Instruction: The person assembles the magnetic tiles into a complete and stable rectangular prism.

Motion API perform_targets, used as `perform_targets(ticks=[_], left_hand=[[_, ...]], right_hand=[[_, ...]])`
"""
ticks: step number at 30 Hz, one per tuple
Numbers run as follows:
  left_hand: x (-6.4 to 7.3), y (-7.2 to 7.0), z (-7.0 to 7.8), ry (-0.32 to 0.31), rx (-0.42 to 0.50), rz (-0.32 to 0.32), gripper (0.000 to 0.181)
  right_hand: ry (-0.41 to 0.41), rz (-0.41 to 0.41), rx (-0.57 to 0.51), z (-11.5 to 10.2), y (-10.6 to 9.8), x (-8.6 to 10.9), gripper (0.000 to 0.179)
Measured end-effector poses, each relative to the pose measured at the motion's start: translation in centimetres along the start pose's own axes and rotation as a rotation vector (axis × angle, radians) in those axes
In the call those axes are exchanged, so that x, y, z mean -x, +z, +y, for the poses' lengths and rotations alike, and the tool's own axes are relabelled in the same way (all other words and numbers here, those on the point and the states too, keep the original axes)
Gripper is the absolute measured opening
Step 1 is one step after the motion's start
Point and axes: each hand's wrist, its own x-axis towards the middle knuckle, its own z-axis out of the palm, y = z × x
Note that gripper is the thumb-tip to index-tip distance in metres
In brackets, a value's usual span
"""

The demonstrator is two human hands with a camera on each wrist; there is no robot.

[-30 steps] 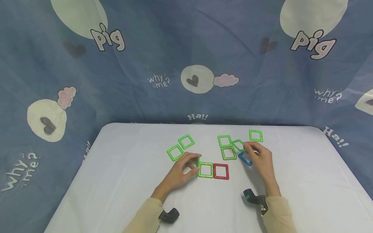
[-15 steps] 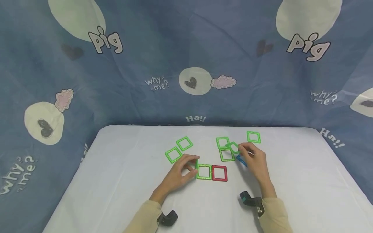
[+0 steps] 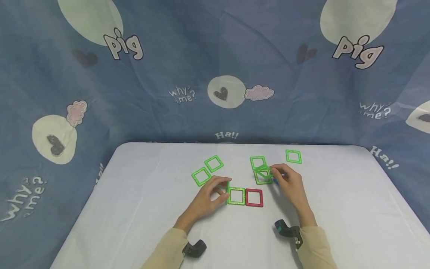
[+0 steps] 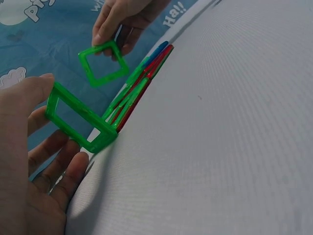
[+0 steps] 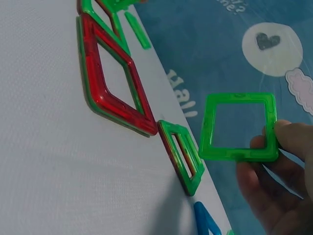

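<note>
My left hand (image 3: 205, 196) pinches a green square magnetic tile (image 4: 85, 106) between thumb and fingers. That tile stands upright at the left edge of a flat green tile (image 3: 236, 204), which has a red tile (image 3: 254, 205) against its right side. My right hand (image 3: 291, 185) grips another green square tile (image 5: 209, 127) by one edge, raised above the table. In the head view this raised tile overlaps two flat green tiles (image 3: 258, 158) joined one behind the other. A blue tile (image 5: 201, 218) lies beneath the right hand, mostly hidden in the head view.
Two green tiles (image 3: 201, 169) lie corner to corner behind the left hand, and a single green tile (image 3: 293, 161) is near the back right. The white table (image 3: 134, 224) ends at a blue patterned cloth (image 3: 168, 123). Black cameras (image 3: 196, 249) sit on both wrists.
My right hand has moved left with its green tile, which now overlaps the joined green pair. The blue tile has become mostly covered. My left hand stays in place.
</note>
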Motion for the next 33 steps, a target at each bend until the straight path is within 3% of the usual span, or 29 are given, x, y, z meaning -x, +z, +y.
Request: perform_targets(ticks=[16,24,33], left_hand=[[-0.1,-0.3,0.1,0.025,-0.001,-0.01,0.043],[-0.1,-0.1,0.3,-0.031,-0.009,-0.003,0.043],[-0.3,-1.1,3.8,0.007,0.017,-0.016,0.042]], right_hand=[[-0.033,-0.014,0.001,-0.3,0.9,-0.1,0.018],[-0.022,-0.042,-0.005,-0.6,1.3,0.1,0.019],[-0.04,-0.07,-0.001,-0.9,1.9,0.2,0.018]])
